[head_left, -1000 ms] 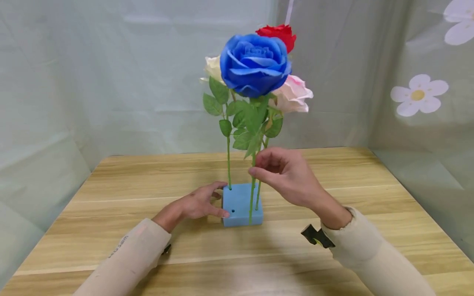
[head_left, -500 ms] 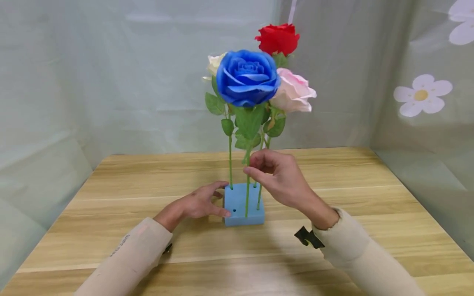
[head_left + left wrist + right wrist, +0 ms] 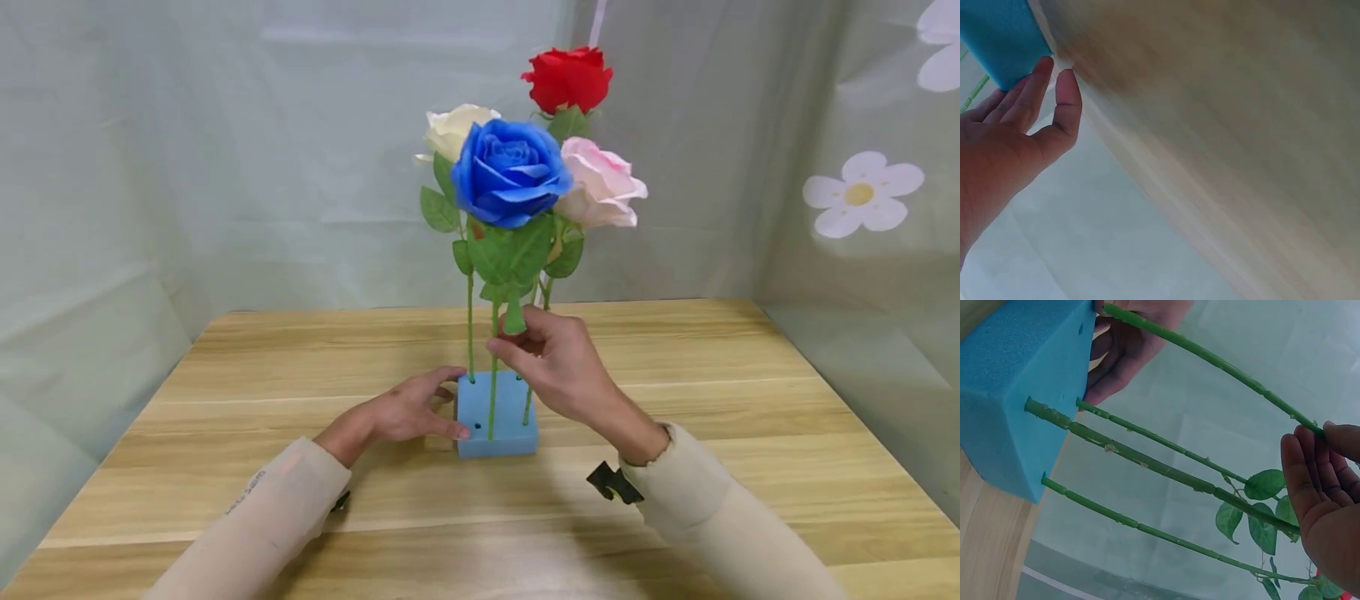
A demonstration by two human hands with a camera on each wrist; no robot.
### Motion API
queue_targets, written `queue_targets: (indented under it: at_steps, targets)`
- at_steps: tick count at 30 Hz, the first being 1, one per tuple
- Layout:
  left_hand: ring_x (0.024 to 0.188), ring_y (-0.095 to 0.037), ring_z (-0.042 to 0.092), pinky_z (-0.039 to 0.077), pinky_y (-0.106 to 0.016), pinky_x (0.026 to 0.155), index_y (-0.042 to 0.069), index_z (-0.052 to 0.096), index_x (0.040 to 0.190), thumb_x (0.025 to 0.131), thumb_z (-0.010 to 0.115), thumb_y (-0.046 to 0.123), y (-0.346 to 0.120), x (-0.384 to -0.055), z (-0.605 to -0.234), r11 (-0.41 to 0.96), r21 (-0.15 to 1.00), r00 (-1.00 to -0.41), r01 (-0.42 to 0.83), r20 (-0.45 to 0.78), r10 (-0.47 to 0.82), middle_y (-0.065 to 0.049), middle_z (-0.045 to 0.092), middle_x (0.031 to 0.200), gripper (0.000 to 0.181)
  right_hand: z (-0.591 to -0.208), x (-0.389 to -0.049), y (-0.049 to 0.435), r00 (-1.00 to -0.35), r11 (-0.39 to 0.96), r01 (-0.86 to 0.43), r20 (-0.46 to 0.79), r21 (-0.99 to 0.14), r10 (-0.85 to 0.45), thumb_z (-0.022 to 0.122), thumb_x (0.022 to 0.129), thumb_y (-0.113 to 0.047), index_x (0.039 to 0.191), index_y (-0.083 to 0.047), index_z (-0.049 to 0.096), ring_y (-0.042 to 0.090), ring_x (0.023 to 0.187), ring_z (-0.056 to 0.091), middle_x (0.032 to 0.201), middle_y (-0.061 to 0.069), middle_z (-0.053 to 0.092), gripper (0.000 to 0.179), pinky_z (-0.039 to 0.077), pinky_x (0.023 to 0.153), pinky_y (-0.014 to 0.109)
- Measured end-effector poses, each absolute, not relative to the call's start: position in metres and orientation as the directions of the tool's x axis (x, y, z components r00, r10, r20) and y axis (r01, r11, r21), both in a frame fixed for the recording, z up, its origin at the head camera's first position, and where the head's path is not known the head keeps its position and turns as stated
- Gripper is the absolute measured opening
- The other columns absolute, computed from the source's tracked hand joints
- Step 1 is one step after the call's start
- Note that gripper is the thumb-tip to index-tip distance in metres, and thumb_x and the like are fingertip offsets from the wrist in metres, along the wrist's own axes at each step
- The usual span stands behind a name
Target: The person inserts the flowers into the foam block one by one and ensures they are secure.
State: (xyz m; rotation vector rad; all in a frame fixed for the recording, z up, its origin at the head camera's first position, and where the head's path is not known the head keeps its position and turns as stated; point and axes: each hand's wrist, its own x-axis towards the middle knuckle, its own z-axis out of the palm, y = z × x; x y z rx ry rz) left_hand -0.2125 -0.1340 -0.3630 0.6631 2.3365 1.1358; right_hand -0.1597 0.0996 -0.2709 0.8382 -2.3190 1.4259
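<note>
My right hand [image 3: 551,362] pinches the stem of a blue rose [image 3: 512,173] between thumb and fingertips. In the right wrist view this stem's lower end [image 3: 1110,309] shows outside the foam, near the left thumb. A light blue foam block [image 3: 498,448] stands on the table beneath it. My left hand [image 3: 412,410] rests against the block's left side, thumb at the near-left corner and a finger at the far-left one. One unfilled hole [image 3: 477,426] shows by that thumb. A white rose [image 3: 453,129], a pink rose [image 3: 600,183] and a red rose [image 3: 568,79] stand in the block.
A wooden table [image 3: 247,367] surrounds the block. Pale sheets [image 3: 337,167] hang behind and at both sides, the right one printed with white flowers [image 3: 862,195]. Leaves [image 3: 1263,528] crowd around the upper stems beside my right hand.
My right hand has moved left with the blue rose. The bloom has come lower, uncovering more of the red and white roses. The left hand stays at the block.
</note>
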Motion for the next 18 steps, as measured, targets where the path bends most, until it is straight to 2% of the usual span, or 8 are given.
queue_targets:
  at_steps: [6,12,15,18]
  targets:
    - [0.131,-0.035,0.048,0.042,-0.05,0.106,-0.002,0.028,0.154,0.084,0.083,0.029,-0.136,-0.212,-0.365,0.517,0.813,-0.767,0.268,-0.145,0.625,-0.015,0.043,0.15,0.094,-0.271,-0.162,0.095,-0.798,0.357,-0.601,0.512,-0.715,-0.318,0.072,0.092,-0.006,0.095,-0.003,0.068,0.011,0.074,0.07,0.09,0.006,0.073,0.006,0.055,0.061,0.028]
    - [0.133,-0.038,0.046,0.043,-0.05,0.105,-0.002,0.022,0.156,0.087,0.08,0.024,-0.138,-0.213,-0.369,0.455,0.859,-0.742,0.233,-0.145,0.655,-0.018,0.037,0.153,0.094,-0.274,-0.165,0.093,-0.786,0.346,-0.618,0.535,-0.707,-0.31,0.072,0.092,-0.004,0.09,-0.002,0.066,0.014,0.078,0.071,0.087,0.005,0.071,0.006,0.057,0.066,0.028]
    - [0.135,-0.039,0.044,0.042,-0.051,0.106,-0.001,0.02,0.157,0.087,0.08,0.023,-0.139,-0.213,-0.369,0.443,0.869,-0.734,0.222,-0.15,0.662,-0.018,0.035,0.155,0.095,-0.276,-0.167,0.091,-0.779,0.348,-0.626,0.547,-0.697,-0.306,0.072,0.092,-0.003,0.09,-0.002,0.066,0.018,0.083,0.072,0.086,0.006,0.07,0.007,0.059,0.073,0.028]
    - [0.137,-0.039,0.042,0.04,-0.052,0.108,0.001,0.017,0.158,0.087,0.081,0.025,-0.14,-0.213,-0.367,0.453,0.865,-0.732,0.217,-0.163,0.661,-0.017,0.032,0.157,0.098,-0.277,-0.169,0.089,-0.776,0.363,-0.631,0.555,-0.686,-0.299,0.072,0.092,-0.004,0.089,-0.002,0.065,0.02,0.083,0.073,0.086,0.006,0.071,0.007,0.059,0.073,0.029]
